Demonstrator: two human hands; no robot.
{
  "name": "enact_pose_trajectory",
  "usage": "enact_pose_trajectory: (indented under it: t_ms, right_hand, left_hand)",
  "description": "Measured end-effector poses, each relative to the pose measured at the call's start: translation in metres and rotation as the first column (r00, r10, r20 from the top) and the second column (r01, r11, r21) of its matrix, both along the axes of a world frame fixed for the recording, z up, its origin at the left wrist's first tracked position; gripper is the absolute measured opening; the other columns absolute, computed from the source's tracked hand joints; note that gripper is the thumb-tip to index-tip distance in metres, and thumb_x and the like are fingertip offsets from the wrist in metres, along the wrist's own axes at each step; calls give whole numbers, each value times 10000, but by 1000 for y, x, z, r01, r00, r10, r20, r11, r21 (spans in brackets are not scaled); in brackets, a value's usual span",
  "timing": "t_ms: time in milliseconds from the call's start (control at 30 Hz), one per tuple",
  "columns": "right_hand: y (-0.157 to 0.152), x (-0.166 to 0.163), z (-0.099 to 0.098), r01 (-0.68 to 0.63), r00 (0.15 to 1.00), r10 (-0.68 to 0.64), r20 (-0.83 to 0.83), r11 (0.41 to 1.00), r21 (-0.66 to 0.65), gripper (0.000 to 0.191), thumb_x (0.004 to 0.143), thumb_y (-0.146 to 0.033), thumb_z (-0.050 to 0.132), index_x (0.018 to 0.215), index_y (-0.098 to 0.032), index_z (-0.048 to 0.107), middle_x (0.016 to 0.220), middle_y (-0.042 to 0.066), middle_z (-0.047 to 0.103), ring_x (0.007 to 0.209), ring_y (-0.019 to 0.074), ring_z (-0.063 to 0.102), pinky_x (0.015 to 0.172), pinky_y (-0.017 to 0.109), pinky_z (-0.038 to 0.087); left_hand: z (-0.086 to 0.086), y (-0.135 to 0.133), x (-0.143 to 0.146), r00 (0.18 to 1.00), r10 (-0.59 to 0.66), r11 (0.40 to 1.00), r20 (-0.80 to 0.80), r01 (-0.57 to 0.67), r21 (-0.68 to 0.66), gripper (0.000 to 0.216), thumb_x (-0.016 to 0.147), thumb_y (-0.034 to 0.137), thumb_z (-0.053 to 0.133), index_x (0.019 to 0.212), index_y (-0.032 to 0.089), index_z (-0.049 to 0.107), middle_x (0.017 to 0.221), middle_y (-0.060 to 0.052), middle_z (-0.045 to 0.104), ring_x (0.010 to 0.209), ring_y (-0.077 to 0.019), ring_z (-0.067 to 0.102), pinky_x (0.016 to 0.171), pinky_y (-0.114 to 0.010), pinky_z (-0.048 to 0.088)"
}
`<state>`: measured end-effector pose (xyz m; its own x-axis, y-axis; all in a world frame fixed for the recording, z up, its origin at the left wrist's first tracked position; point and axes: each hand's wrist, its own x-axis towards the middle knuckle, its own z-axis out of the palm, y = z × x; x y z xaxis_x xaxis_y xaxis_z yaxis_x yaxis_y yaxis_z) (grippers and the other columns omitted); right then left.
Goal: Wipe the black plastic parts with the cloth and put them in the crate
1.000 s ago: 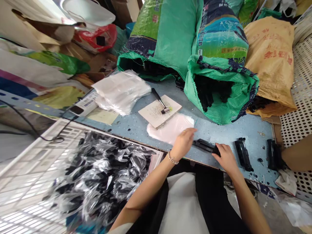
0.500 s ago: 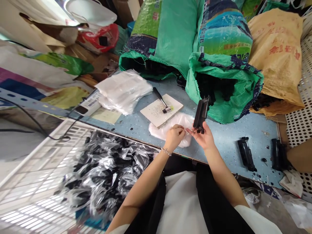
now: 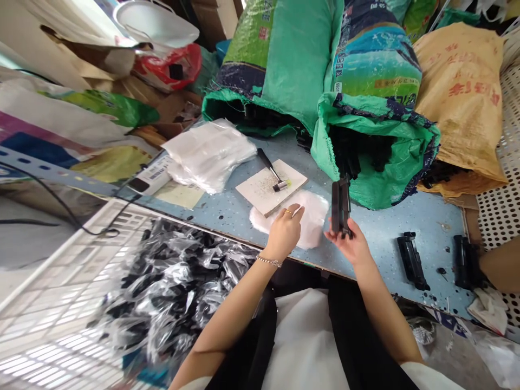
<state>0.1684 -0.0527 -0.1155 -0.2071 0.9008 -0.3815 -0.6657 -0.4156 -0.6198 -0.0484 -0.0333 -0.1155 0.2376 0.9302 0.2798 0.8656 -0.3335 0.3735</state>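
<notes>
Right hand (image 3: 352, 247) grips a black plastic part (image 3: 340, 205) by its lower end. The part stands upright, lifted off the desk (image 3: 382, 227), just in front of the open green sack (image 3: 368, 154) full of similar black parts.

Left hand (image 3: 284, 230) lies on a clear plastic bag (image 3: 314, 222), fingers stretched out and resting on it, nothing clenched. The bag lies flat on the desk, between the two hands, touching the pale board (image 3: 264, 190) that carries a small hammer (image 3: 273, 174).

Stack of clear bags (image 3: 209, 151) sits further left. Two more black parts (image 3: 412, 261) (image 3: 465, 261) lie flat on the desk to the right, well apart from the held one. Another person's arm (image 3: 501, 265) is at the right edge. White basket (image 3: 60, 281) at lower left holds bagged black parts (image 3: 174, 281).
</notes>
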Motion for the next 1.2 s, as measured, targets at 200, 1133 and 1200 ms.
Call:
enact_pose_trajectory:
  t_ms: [200,1133,1200]
  right_hand:
    - [-39,24,1,-163,987,162,-10,986,-45,370,763,-461,837,984,-172,769,981,55,804,752,175,721,752,361,650]
    - [-68,24,-38,-531,808,407,-426,815,-231,527,943,-537,612,1067,-32,697,753,59,664,580,89,460,623,249,532]
    - [-60,19,-40,-508,808,362,-465,827,-240,541,949,-539,598,1076,-21,689,743,47,652,579,89,465,640,242,557]
  left_hand:
    - [-9,-4,-9,997,-34,999,70,31,39,293,866,8,445,905,160,692,1190,-155,680,1063,-278,660,934,-433,567]
    - [-17,-12,-17,993,-8,996,122,-3,90,296,872,1,432,965,145,673,1200,-188,662,1137,-307,655,1002,-501,551]
    - [-19,-14,-14,994,5,998,108,-11,58,413,857,-14,423,1174,119,652,1260,-200,645,1170,-313,645,1025,-504,543]
